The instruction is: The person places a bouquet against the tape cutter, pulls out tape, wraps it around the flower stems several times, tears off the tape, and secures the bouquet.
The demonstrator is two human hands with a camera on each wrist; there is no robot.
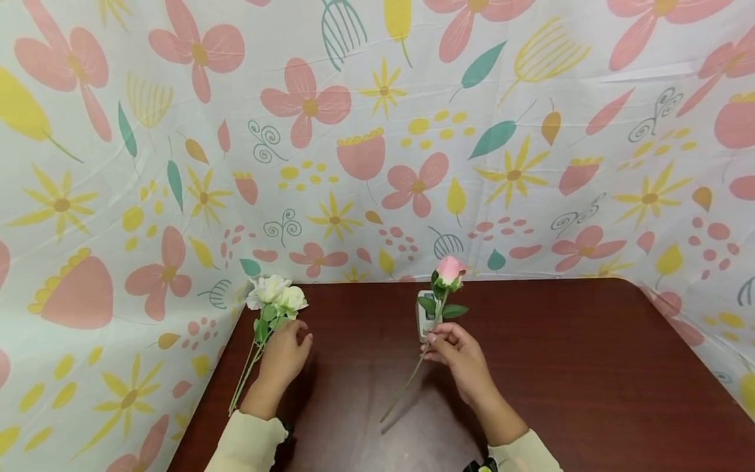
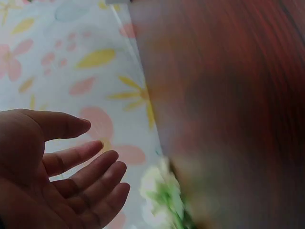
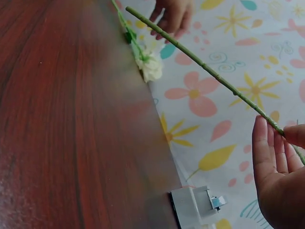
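Hidden or unclear: your left hand (image 1: pixel 285 357) is covering part of the white flowers' (image 1: pixel 276 295) stems; left wrist view is blurring them. The pink rose (image 1: pixel 450 271) is partly hiding the small grey device (image 1: pixel 425 316), its kind unreadable.

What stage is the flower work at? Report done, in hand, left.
Done: nothing looks finished; the small white holder at the table's back has no stem in it. In hand: the right hand pinches the pink rose by its stem, raised. Left: the white flowers lie at the table's edge, the left hand open beside them.
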